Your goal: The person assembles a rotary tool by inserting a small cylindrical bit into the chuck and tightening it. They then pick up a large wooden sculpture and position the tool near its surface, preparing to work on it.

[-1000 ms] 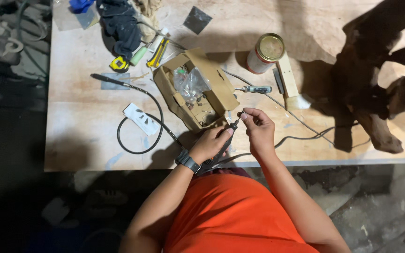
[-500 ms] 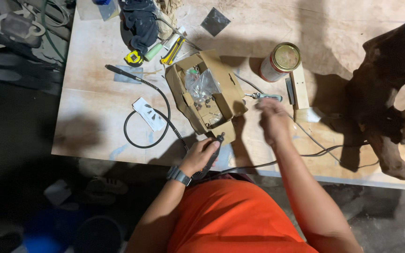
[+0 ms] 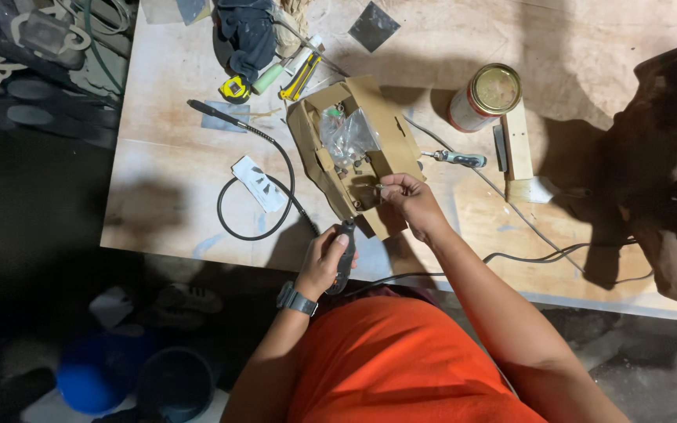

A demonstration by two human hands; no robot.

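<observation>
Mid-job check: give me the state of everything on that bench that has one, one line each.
Brown cardboard box: open, flaps spread, clear plastic bag inside.
Black handheld rotary tool: held in left hand, at bench edge.
Right hand: fingertips pinched at the box's near end; what they hold is too small to tell.
Gold-lidded tin can: upright, lid on.
Black flexible shaft cable: looped on the bench.
Yellow tape measure: lying flat.

A dark rotary tool (image 3: 344,254) lies at the table's near edge; an open cardboard box (image 3: 354,153) of small parts sits just beyond.
</observation>
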